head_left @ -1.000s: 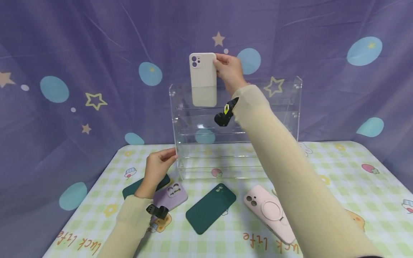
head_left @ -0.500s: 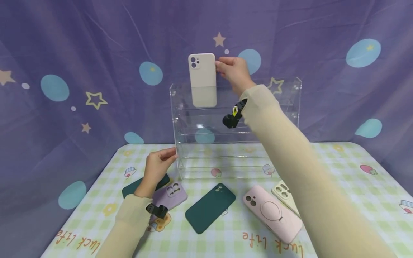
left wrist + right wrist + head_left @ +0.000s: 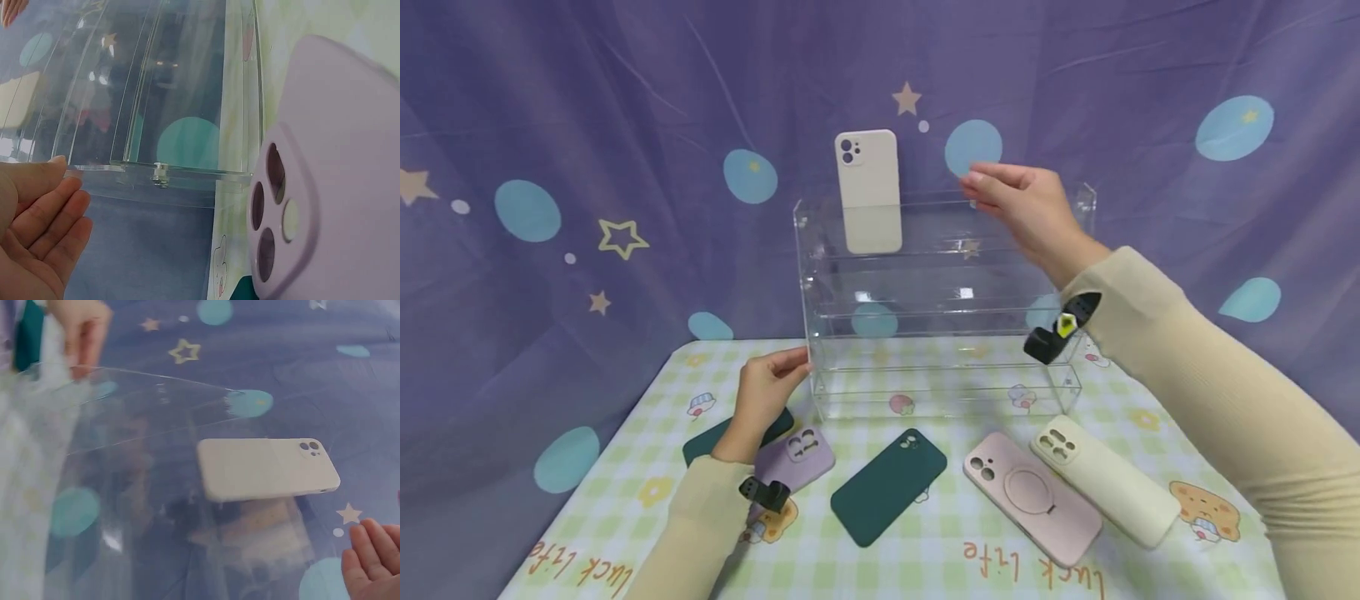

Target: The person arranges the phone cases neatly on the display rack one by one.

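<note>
A white phone case (image 3: 871, 183) stands upright in the top tier of the clear acrylic display rack (image 3: 925, 287), at its left end. My left hand (image 3: 767, 387) pinches the rack's left side edge between thumb and fingers; in the left wrist view the thumb lies at the panel's edge. My right hand (image 3: 1026, 212) is in the air to the right of the white case, apart from it, with nothing in its relaxed fingers. In the right wrist view the case lies sideways across the picture, and the fingertips of my right hand (image 3: 375, 556) show at the lower right.
On the checked tablecloth lie a green phone case (image 3: 891, 487), a pink case with a ring (image 3: 1033, 500) and a cream case (image 3: 1108, 483). A lilac case (image 3: 797, 458) and another green case (image 3: 707, 437) lie partly hidden by the left wrist. A purple curtain (image 3: 625, 83) hangs behind.
My right hand has let go of the white phone case and moved right and down, away from it. The case stays standing in the rack. My left hand has stayed at the rack's edge.
</note>
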A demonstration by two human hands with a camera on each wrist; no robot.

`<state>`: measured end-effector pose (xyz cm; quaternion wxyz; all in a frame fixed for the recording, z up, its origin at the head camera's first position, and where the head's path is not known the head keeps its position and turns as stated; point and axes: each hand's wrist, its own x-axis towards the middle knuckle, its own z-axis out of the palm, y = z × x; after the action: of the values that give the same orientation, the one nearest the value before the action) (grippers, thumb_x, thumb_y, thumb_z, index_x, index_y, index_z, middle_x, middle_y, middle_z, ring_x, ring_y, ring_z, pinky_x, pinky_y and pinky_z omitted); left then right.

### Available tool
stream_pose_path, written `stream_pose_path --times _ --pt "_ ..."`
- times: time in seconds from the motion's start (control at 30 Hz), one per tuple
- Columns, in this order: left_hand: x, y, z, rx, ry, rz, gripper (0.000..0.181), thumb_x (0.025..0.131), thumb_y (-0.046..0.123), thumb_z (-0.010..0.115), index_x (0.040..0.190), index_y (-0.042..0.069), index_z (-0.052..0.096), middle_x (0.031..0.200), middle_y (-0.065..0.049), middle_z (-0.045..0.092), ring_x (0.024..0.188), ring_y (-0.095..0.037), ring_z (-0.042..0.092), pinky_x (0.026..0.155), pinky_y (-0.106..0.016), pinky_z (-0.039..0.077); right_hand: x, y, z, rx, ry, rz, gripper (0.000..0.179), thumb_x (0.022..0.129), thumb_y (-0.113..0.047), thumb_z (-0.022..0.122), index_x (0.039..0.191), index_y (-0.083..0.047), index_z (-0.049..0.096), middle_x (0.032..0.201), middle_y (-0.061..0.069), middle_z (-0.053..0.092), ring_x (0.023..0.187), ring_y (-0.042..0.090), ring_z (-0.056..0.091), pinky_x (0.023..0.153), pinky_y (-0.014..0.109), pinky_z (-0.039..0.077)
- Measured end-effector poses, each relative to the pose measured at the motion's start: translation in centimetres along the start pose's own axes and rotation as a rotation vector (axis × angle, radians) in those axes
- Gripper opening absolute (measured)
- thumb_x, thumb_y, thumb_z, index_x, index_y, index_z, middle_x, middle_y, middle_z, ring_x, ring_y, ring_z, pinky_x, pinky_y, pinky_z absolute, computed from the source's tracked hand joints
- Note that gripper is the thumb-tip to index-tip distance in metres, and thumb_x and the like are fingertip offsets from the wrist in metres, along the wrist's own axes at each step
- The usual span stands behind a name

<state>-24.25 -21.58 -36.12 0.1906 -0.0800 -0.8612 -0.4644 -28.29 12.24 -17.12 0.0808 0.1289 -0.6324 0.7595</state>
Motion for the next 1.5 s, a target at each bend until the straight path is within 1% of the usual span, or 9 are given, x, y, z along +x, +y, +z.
stream_pose_path --times 0.17,0.33,0.47,0.67,0.87,1.03,1.13,1.33,1.5 --pt "0.1 -0.1 -0.2 0.019 0.012 0.014 0.026 0.085 0.011 0.070 0.110 0.002 0.070 0.099 -0.014 0.071 0.087 -0.026 0.069 0.070 -0.019 0.053 -3.9 1.4 -3.1 -0.187 -0.076 -0.056 0.045 0.088 -0.020 0.068 0.126 0.001 0.058 0.108 0.002 0.070 0.104 0.011 0.064 0.095 0.024 0.046" --pt "0.1 -0.2 -0.6 0.021 0.017 0.013 0.026 0.085 0.009 0.070 0.110 0.001 0.070 0.099 -0.015 0.071 0.086 -0.027 0.069 0.068 -0.015 0.052 -8.3 3.9 -5.9 -0.474 -0.146 -0.014 0.046 0.091 -0.035 0.062 0.131 -0.014 0.058 0.119 -0.004 0.066 0.113 0.006 0.057 0.103 0.034 0.040" --pt "0.1 -0.1 -0.7 0.002 0.015 0.012 0.026 0.085 0.009 0.070 0.110 0.001 0.070 0.099 -0.016 0.071 0.087 -0.028 0.069 0.069 -0.014 0.051 -10.9 5.9 -7.8 -0.572 -0.209 -0.022 0.041 0.093 -0.032 0.060 0.130 -0.013 0.058 0.119 -0.004 0.066 0.109 0.003 0.058 0.093 0.024 0.046" --pt "-0.1 -0.3 -0.7 0.010 0.014 -0.001 0.027 0.086 0.009 0.069 0.111 0.001 0.069 0.100 -0.016 0.070 0.088 -0.028 0.069 0.070 -0.015 0.052 -13.3 8.8 -10.3 -0.543 -0.350 -0.087 0.037 0.095 -0.013 0.058 0.130 -0.002 0.056 0.120 -0.005 0.065 0.105 0.003 0.061 0.084 0.017 0.050" --pt "0.0 -0.2 -0.8 0.009 0.009 -0.015 0.027 0.086 0.010 0.069 0.112 0.001 0.069 0.102 -0.016 0.070 0.090 -0.028 0.068 0.072 -0.019 0.053 -15.2 11.7 -12.8 -0.471 -0.464 -0.047 0.036 0.094 -0.002 0.054 0.129 0.008 0.051 0.122 -0.009 0.062 0.108 0.005 0.059 0.085 0.019 0.050" --pt "0.1 -0.4 -0.7 0.015 0.015 -0.001 0.027 0.086 0.011 0.069 0.112 0.002 0.069 0.102 -0.016 0.070 0.089 -0.028 0.069 0.073 -0.028 0.055 -16.3 13.8 -14.8 -0.490 -0.491 -0.064 0.036 0.093 0.003 0.054 0.128 0.009 0.051 0.123 -0.011 0.061 0.113 0.000 0.055 0.090 0.015 0.045" --pt "0.1 -0.6 -0.5 0.024 0.033 0.021 0.027 0.086 0.011 0.070 0.111 0.001 0.070 0.100 -0.016 0.070 0.086 -0.026 0.069 0.072 -0.029 0.056 -16.6 14.8 -15.9 -0.533 -0.504 -0.079 0.038 0.091 0.004 0.056 0.129 0.003 0.053 0.126 -0.005 0.060 0.116 -0.003 0.051 0.094 0.012 0.041" --pt "0.1 -0.7 -0.5 0.020 0.034 0.030 0.026 0.086 0.010 0.069 0.110 0.001 0.070 0.099 -0.015 0.071 0.086 -0.024 0.069 0.071 -0.022 0.054 -16.7 16.1 -17.2 -0.621 -0.523 -0.005 0.045 0.091 -0.005 0.061 0.134 -0.011 0.051 0.133 0.018 0.053 0.121 -0.008 0.042 0.099 0.009 0.032" --pt "0.1 -0.4 -0.5 0.014 0.017 0.016 0.026 0.087 0.011 0.069 0.111 0.001 0.069 0.101 -0.015 0.070 0.089 -0.027 0.069 0.072 -0.019 0.053 -16.6 16.7 -17.7 -0.657 -0.507 0.102 0.050 0.091 -0.015 0.063 0.138 -0.008 0.047 0.139 0.013 0.048 0.121 -0.012 0.038 0.102 0.016 0.035"
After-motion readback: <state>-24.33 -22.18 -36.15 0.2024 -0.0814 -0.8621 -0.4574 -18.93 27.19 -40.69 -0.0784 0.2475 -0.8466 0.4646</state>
